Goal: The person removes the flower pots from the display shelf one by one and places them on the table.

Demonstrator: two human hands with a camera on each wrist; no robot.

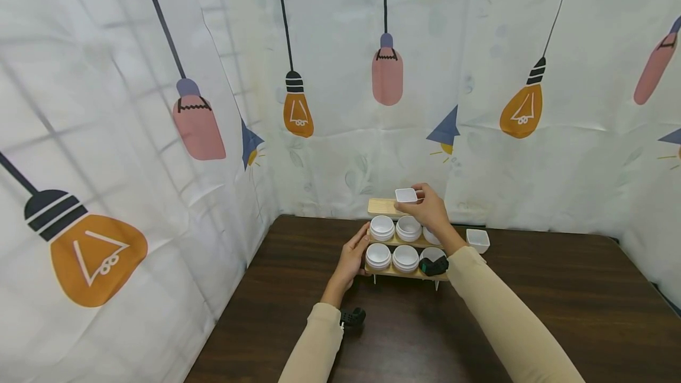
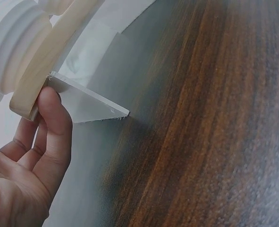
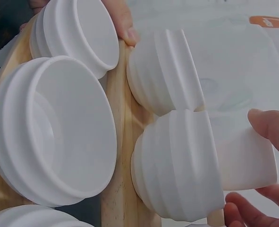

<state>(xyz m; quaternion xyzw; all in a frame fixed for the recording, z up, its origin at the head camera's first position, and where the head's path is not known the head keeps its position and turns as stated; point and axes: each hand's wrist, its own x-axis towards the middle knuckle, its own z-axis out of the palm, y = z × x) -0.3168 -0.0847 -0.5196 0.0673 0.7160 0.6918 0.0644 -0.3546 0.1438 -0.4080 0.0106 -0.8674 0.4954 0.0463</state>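
A tiered wooden stand holds round white ribbed pots on its middle and front shelves. My left hand grips its left end; in the left wrist view the thumb lies against the shelf's edge, beside a clear triangular leg. Over the top shelf, my right hand holds a square white pot between thumb and fingers. In the right wrist view that square pot is partly hidden behind a ribbed pot. The right forearm covers part of the stand's right end.
Another square white pot stands on the dark wooden table, right of the stand. A pale curtain printed with lamps hangs close behind the table and along its left side.
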